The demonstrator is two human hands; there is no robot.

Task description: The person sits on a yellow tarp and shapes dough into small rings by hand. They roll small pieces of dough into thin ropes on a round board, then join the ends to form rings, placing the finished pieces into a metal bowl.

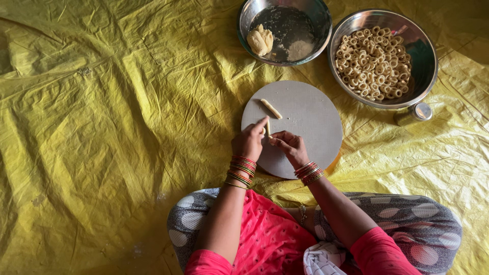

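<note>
Left hand [249, 141] and right hand [289, 146] pinching one thin dough strip [268, 127] over the round board [305, 119], grip clenched. Second strip [271, 108] waiting. Dough lump [260, 40] left in near bowl [244, 15]; many finished rings [374, 61] in far bowl [425, 56].

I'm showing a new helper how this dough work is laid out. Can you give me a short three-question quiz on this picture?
1. True or false: both hands pinch one thin strip of dough over the round board.
2. Which steel bowl holds the finished dough rings: A) the left bowl with the dough lump, or B) the right bowl?
3. What else lies on the board, apart from the hands?

Key
1. True.
2. B.
3. A short rolled dough stick, lying apart from the hands near the board's upper left.
</note>
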